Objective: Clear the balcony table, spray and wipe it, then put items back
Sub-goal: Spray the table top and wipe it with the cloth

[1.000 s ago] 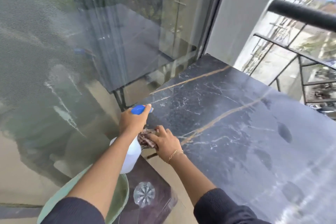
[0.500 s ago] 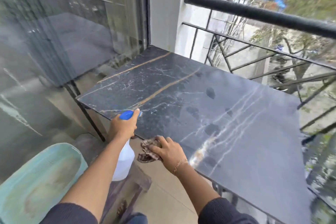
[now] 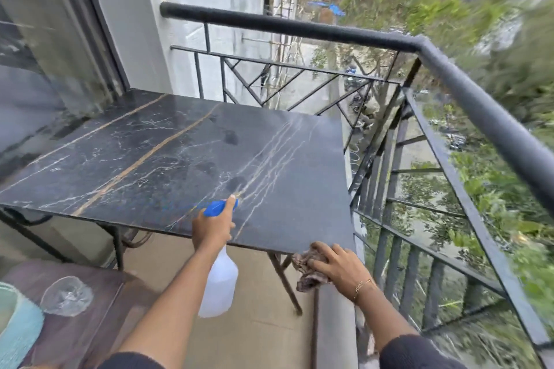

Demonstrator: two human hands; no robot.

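The table, a dark marble-patterned slab with gold and white veins, fills the middle left of the frame, its top bare but for a few darker damp-looking patches. Against the earlier frames we see it from further to the right: the railing and the trees beyond now take up the whole right half, while the glass door has slid to the upper left edge. Our left hand grips the neck of the spray bottle at lower centre, fingers wrapped round it and one finger lying along the blue nozzle, which points over the table's near edge; before, that hand was at the table's left corner. Our right hand has left the tabletop and now rests just below the table's near right corner, fingers spread fairly flat, pressing the brown cloth down on a grey ledge beside the railing; we cannot tell whether the thumb curls round the cloth. In the lower left corner a clear glass dish lies on a dark wooden surface, with a pale blue-green object just beside it at the frame edge.
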